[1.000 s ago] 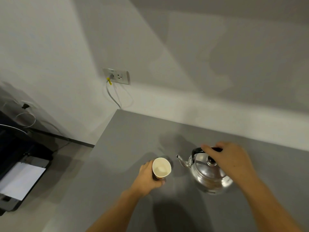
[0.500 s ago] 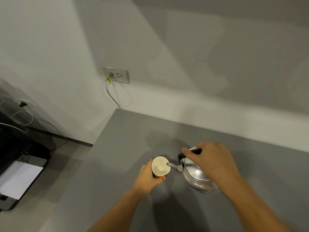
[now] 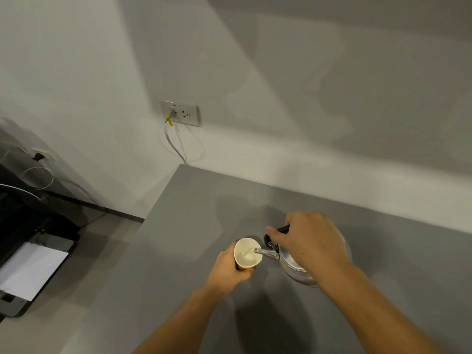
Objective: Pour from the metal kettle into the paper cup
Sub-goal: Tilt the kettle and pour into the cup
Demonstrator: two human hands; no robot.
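A paper cup (image 3: 247, 253), white inside, stands on the grey table (image 3: 204, 200), with my left hand (image 3: 229, 269) wrapped around its side. My right hand (image 3: 309, 241) grips the black handle of the shiny metal kettle (image 3: 293, 267), which is lifted and tilted to the left. The kettle's thin spout tip (image 3: 258, 251) reaches over the cup's rim, above the cup's opening. My hand hides most of the kettle's lid and body. Something pale shows at the cup's bottom; a stream is hard to make out.
The table's left edge runs diagonally, with floor beyond it. A printer with white paper (image 3: 28, 272) sits low at the left. A wall socket (image 3: 180, 113) with a white cable hangs above the table's far corner. The wall borders the table's far side.
My right hand has lifted the kettle, moved it left and tipped it, bringing the spout over the cup's opening. My left hand has kept hold of the cup.
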